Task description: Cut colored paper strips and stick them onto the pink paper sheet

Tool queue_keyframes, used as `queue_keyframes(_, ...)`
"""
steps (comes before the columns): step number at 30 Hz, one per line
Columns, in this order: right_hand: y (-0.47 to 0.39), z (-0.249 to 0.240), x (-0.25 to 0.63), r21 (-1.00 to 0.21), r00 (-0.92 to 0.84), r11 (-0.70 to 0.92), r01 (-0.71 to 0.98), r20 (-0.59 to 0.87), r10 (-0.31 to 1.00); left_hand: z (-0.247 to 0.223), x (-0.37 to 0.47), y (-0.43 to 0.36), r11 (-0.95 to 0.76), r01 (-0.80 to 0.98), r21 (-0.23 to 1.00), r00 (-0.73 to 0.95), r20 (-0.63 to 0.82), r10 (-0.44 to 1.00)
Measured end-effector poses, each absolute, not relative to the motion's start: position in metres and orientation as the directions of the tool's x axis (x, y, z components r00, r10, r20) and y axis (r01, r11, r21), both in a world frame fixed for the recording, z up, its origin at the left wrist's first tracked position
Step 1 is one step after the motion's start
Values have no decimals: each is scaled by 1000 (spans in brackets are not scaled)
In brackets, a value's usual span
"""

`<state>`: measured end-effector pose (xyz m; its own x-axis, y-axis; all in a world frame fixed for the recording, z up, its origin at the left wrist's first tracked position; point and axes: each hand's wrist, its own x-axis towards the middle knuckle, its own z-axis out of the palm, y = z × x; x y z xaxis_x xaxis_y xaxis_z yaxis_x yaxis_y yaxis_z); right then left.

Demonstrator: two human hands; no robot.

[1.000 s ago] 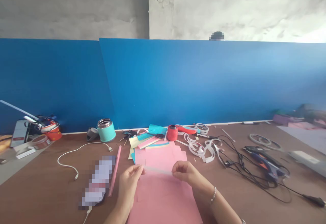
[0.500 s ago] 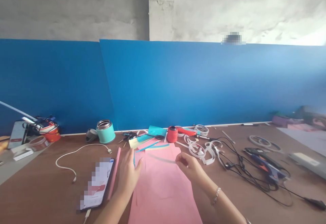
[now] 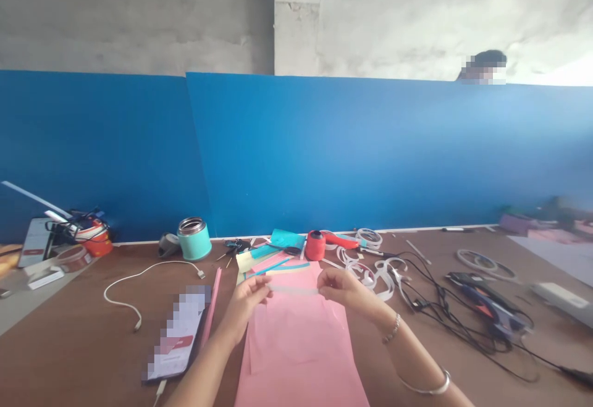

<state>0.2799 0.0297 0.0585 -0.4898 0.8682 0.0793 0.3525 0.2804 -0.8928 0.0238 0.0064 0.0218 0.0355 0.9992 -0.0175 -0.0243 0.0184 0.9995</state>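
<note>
Left hand [image 3: 246,305] swung back in since half a second ago; on my feed it's pinching the pale strip [image 3: 294,289] at 9 o'clock, right hand [image 3: 345,291] pinching at 3, pink paper [image 3: 303,351] below.

No text, number or brand can be read. Between seven and eight o'clock, a phone screen [image 3: 175,346] is blurred into blocks around a red patch; near nine o'clock, what is probably another phone [image 3: 36,237] shows marks too small to decipher.
</note>
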Motion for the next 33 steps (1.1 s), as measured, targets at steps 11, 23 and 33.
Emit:
queue_keyframes(11,37,34,279,-823,-302,277,495,137,944,11,23,3,-112,201,973,-144,142,979)
queue_keyframes(23,41,5,272,-970,-367,-243,1,-227,902,1,30,10,269,-287,919,-47,-294,955)
queue_keyframes(33,55,3,266,-993,-249,-45,111,-72,966,12,24,21,92,-48,995,-147,-98,984)
